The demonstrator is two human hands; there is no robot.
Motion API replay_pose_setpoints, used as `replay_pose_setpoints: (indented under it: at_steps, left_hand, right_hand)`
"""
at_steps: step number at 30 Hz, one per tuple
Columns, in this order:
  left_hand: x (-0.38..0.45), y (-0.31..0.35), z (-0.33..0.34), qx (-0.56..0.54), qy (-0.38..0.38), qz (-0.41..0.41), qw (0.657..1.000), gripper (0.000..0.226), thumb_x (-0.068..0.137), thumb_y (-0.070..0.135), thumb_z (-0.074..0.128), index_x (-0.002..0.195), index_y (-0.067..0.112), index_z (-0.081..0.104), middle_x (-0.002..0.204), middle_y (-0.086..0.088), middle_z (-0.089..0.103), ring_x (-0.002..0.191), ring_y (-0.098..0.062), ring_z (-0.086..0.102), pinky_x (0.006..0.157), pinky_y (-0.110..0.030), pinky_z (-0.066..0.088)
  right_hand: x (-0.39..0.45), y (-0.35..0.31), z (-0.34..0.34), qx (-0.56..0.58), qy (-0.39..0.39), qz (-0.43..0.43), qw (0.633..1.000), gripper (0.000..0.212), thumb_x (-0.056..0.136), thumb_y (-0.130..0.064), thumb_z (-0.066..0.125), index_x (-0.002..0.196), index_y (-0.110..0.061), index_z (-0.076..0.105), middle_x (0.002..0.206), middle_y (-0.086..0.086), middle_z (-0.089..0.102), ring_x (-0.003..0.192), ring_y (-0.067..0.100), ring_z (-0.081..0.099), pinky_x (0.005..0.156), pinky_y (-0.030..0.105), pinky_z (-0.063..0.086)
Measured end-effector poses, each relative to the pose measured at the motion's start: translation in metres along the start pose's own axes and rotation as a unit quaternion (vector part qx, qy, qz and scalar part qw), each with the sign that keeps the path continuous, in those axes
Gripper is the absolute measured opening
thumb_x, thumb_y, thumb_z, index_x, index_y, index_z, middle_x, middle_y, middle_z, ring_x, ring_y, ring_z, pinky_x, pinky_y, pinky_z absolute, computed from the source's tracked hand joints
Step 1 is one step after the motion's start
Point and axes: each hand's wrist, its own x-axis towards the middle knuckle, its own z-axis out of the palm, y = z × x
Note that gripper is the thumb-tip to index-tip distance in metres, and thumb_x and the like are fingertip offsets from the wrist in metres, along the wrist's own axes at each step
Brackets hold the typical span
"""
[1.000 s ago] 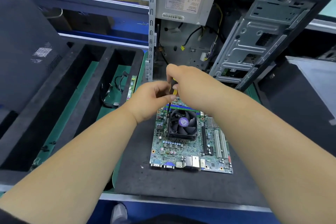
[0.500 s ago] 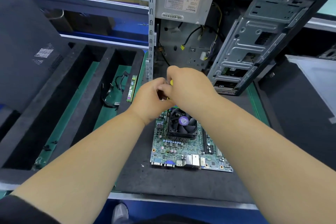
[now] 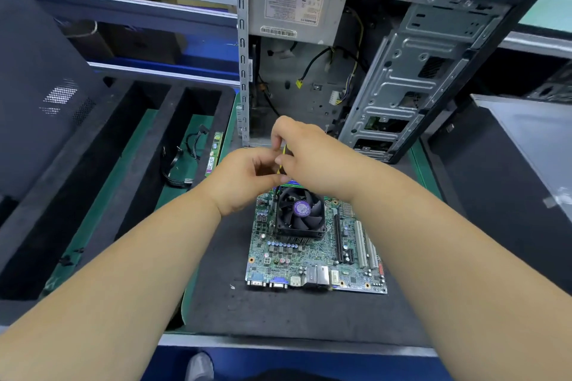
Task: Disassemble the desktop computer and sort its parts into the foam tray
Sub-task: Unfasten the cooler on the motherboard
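A green motherboard (image 3: 312,254) lies flat on the black mat, with a black cooler fan (image 3: 301,213) on its far half. Over the fan's far left corner my right hand (image 3: 312,158) grips a yellow-handled screwdriver (image 3: 283,161), whose dark shaft points down at the board. My left hand (image 3: 244,176) is curled beside it, fingertips pinching the screwdriver low on the handle. Behind stands the open computer case (image 3: 402,77) with its power supply (image 3: 294,9) at the top. The black foam tray (image 3: 136,158) lies at the left.
In the tray's right compartment lie black cables (image 3: 181,161) and a green memory stick (image 3: 212,153). A dark side panel (image 3: 40,86) leans at the far left. Another grey panel (image 3: 526,139) lies at the right. The table's front edge (image 3: 278,346) runs below the mat.
Both hands have stayed on the screwdriver over the fan's far left corner. My left hand's fingers have shifted round the handle, and the view has drifted slightly.
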Motion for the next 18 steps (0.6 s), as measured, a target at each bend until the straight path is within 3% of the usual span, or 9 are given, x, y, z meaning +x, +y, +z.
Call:
replay_pose_setpoints:
  at_steps: [2, 4, 7, 9, 14, 18]
  left_hand:
    - [-0.001, 0.002, 0.002, 0.000, 0.006, -0.003, 1.000, 0.017, 0.083, -0.001, 0.070, 0.089, 0.015, 0.070, 0.093, -0.033, 0.062, 0.080, -0.017, 0.051, 0.082, -0.047, 0.049]
    - [-0.002, 0.003, 0.005, -0.002, 0.040, 0.002, 0.999, 0.024, 0.080, -0.001, 0.073, 0.086, 0.022, 0.070, 0.091, -0.029, 0.065, 0.078, -0.016, 0.054, 0.078, -0.039, 0.051]
    - [-0.001, 0.003, 0.007, 0.020, 0.091, 0.011, 0.996, 0.033, 0.073, -0.003, 0.076, 0.075, 0.028, 0.066, 0.072, -0.010, 0.064, 0.066, -0.005, 0.052, 0.063, -0.017, 0.045]
    - [-0.001, 0.005, 0.010, 0.031, 0.104, 0.013, 0.994, 0.036, 0.069, -0.005, 0.074, 0.067, 0.028, 0.059, 0.066, 0.004, 0.057, 0.061, -0.002, 0.048, 0.060, -0.013, 0.040]
    - [0.002, 0.003, 0.022, 0.032, 0.156, 0.011, 0.987, 0.040, 0.067, -0.005, 0.068, 0.063, 0.023, 0.041, 0.063, 0.009, 0.043, 0.058, -0.003, 0.035, 0.054, -0.017, 0.030]
    - [-0.001, -0.010, 0.014, 0.015, 0.112, 0.032, 0.993, 0.030, 0.070, 0.008, 0.075, 0.079, 0.024, 0.051, 0.078, 0.006, 0.054, 0.071, -0.008, 0.049, 0.067, -0.017, 0.042]
  right_hand:
    - [-0.001, 0.003, -0.002, -0.001, 0.007, 0.006, 1.000, 0.012, 0.093, -0.020, 0.055, 0.098, -0.022, 0.044, 0.095, -0.001, 0.052, 0.075, 0.013, 0.046, 0.059, 0.032, 0.033]
    - [-0.001, 0.004, -0.001, -0.039, 0.047, 0.007, 0.998, 0.016, 0.090, -0.027, 0.058, 0.096, -0.022, 0.044, 0.091, -0.002, 0.054, 0.078, 0.021, 0.049, 0.060, 0.033, 0.034]
    - [-0.001, 0.004, 0.009, -0.125, 0.130, 0.015, 0.983, 0.025, 0.089, -0.046, 0.056, 0.091, -0.024, 0.045, 0.074, -0.006, 0.049, 0.075, 0.024, 0.049, 0.058, 0.033, 0.033]
    - [0.000, 0.003, 0.015, -0.164, 0.158, 0.038, 0.973, 0.034, 0.090, -0.058, 0.050, 0.089, -0.024, 0.048, 0.065, -0.007, 0.044, 0.072, 0.024, 0.049, 0.055, 0.032, 0.030]
    - [0.008, 0.003, 0.021, -0.108, 0.128, 0.051, 0.985, 0.022, 0.096, -0.037, 0.051, 0.094, -0.017, 0.043, 0.069, -0.004, 0.046, 0.068, 0.025, 0.050, 0.054, 0.034, 0.032]
    - [0.012, 0.006, 0.011, -0.080, 0.069, 0.032, 0.994, 0.014, 0.096, -0.027, 0.052, 0.096, -0.016, 0.043, 0.072, -0.005, 0.048, 0.062, 0.009, 0.044, 0.050, 0.030, 0.027]
